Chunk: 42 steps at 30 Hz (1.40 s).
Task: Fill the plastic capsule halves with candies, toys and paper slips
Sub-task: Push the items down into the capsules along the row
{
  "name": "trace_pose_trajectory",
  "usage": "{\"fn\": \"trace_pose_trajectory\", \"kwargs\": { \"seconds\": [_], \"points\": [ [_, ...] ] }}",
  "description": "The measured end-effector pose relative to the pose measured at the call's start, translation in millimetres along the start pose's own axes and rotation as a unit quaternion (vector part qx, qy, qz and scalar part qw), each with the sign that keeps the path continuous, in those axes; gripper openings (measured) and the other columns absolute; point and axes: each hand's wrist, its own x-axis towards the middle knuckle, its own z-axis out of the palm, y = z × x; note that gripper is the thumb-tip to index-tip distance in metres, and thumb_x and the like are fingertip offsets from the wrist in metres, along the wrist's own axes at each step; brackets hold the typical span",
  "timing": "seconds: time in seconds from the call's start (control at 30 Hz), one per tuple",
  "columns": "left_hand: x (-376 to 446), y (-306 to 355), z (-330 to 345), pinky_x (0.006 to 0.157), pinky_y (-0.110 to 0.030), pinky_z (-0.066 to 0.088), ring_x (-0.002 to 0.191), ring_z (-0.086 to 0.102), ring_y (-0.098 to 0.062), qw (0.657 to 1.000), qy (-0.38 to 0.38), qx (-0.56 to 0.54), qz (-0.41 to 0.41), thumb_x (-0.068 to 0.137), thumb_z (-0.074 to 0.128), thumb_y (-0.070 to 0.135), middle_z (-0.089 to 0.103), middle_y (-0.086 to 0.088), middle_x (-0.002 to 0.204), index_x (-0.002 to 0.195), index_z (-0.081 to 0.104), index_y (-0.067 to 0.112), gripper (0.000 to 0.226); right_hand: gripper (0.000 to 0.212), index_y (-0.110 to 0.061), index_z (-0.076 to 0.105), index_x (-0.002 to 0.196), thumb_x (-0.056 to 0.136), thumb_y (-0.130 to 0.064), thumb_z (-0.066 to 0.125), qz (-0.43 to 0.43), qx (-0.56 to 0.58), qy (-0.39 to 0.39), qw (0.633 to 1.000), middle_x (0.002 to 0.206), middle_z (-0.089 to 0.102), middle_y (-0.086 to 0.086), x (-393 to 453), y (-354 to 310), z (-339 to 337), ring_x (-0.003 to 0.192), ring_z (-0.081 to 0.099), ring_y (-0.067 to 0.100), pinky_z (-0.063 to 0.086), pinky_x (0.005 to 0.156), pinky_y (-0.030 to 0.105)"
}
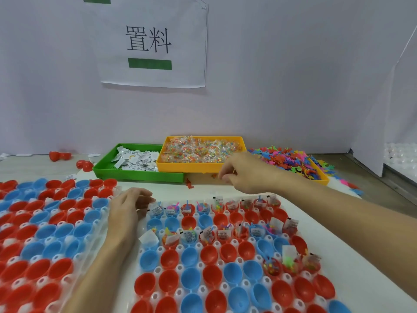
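Note:
Red and blue capsule halves sit in a clear holder tray [222, 286] in front of me. Its far row [225, 205] and third row [223, 233] hold candy bags, toys and paper slips; three filled halves [291, 265] stand further right. My left hand [128, 206] rests with relaxed fingers at this tray's far left corner, beside a slip-filled half [155, 210]. My right hand [243, 175] hovers in front of the yellow candy tray [189, 167], fingers curled, a thin yellowish sliver at its fingertips. The green tray [135, 176] holds paper slips. Bright toys [291, 161] are heaped at right.
A second holder tray [74, 224] of unfilled red and blue halves lies at left. Loose red halves [59, 155] lie near the wall, and a small red toy [189, 184] lies on the table. A paper sign [153, 41] hangs on the wall. Clear halves [400, 154] sit far right.

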Motion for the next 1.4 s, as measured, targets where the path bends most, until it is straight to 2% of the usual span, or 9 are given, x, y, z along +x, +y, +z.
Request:
{"fn": "trace_pose_trajectory", "kwargs": {
  "seconds": [0.23,0.37,0.63,0.73,0.8,0.87,0.97,1.2,1.4],
  "points": [
    [2,-1,1,0.066,-0.030,0.046,0.071,0.062,-0.016,1.000,-0.002,-0.008,-0.002,0.098,0.043,0.010,0.068,-0.004,0.070,0.079,0.067,0.005,0.031,0.017,-0.009,0.077,0.104,0.092,-0.021,0.072,0.009,-0.104,-0.090,0.990,0.091,0.070,0.000,39,9,22,0.087,0.067,0.020,0.057,0.079,0.034],
    [3,-2,1,0.067,-0.031,0.047,0.069,0.062,-0.016,1.000,-0.002,-0.020,-0.003,0.098,0.043,0.008,0.068,-0.004,0.068,0.077,0.067,0.004,0.032,0.026,-0.013,0.076,0.109,0.086,-0.028,0.078,-0.003,-0.102,-0.109,0.989,0.101,0.069,0.002,48,12,28,0.092,0.066,0.021,0.057,0.083,0.036],
    [3,-1,2,0.071,-0.036,0.047,0.074,0.062,-0.023,1.000,-0.002,-0.015,0.001,0.099,0.042,0.007,0.067,-0.014,0.074,0.077,0.067,0.002,0.034,0.010,-0.009,0.079,0.088,0.089,-0.017,0.073,-0.040,-0.114,-0.124,0.985,0.082,0.073,0.000,51,14,35,0.073,0.067,0.016,0.060,0.068,0.035],
    [2,0,1,0.071,-0.035,0.048,0.076,0.062,-0.024,1.000,-0.002,-0.014,0.000,0.099,0.041,0.007,0.067,-0.015,0.076,0.079,0.067,0.002,0.033,0.032,-0.006,0.056,0.053,0.084,-0.003,0.061,-0.063,-0.117,-0.122,0.984,0.052,0.048,0.007,50,13,35,0.047,0.038,0.021,0.038,0.050,0.035],
    [3,0,1,0.071,-0.035,0.048,0.077,0.062,-0.025,1.000,-0.003,-0.013,-0.002,0.099,0.041,0.007,0.067,-0.016,0.078,0.079,0.067,0.002,0.033,0.033,-0.005,0.043,0.052,0.082,0.001,0.053,-0.077,-0.109,-0.107,0.985,0.053,0.034,0.014,48,13,35,0.052,0.024,0.022,0.031,0.054,0.034],
    [4,0,1,0.071,-0.035,0.048,0.078,0.062,-0.025,1.000,-0.004,-0.009,-0.004,0.100,0.041,0.007,0.067,-0.017,0.081,0.080,0.066,0.003,0.032,0.023,-0.001,0.057,0.062,0.084,-0.002,0.053,-0.068,-0.101,-0.081,0.989,0.057,0.049,0.016,45,15,33,0.053,0.036,0.021,0.043,0.059,0.034],
    [5,-1,0,0.070,-0.031,0.048,0.079,0.061,-0.024,1.000,-0.009,0.016,-0.002,0.100,0.044,0.006,0.068,-0.018,0.085,0.081,0.067,0.004,0.029,0.013,-0.012,0.063,0.075,0.086,-0.009,0.057,-0.069,-0.074,-0.042,0.994,0.064,0.058,-0.003,34,18,21,0.062,0.051,0.015,0.054,0.077,0.036],
    [7,-3,0,0.069,-0.028,0.046,0.080,0.061,-0.022,0.999,-0.018,0.046,0.003,0.099,0.046,0.007,0.069,-0.016,0.087,0.084,0.068,0.008,0.027,0.008,-0.010,0.067,0.076,0.082,-0.006,0.069,-0.084,0.055,0.082,0.992,0.069,0.067,-0.002,-25,29,-3,0.061,0.064,0.010,0.053,0.060,0.022],
    [4,-3,0,0.068,-0.027,0.047,0.079,0.062,-0.019,0.998,-0.016,0.059,0.008,0.099,0.046,0.006,0.069,-0.013,0.087,0.083,0.068,0.011,0.028,0.014,-0.029,0.073,0.077,0.090,-0.023,0.072,-0.074,0.005,-0.095,0.993,0.071,0.069,-0.017,-90,14,-36,0.067,0.065,0.003,0.050,0.063,0.015]
  ]
}}
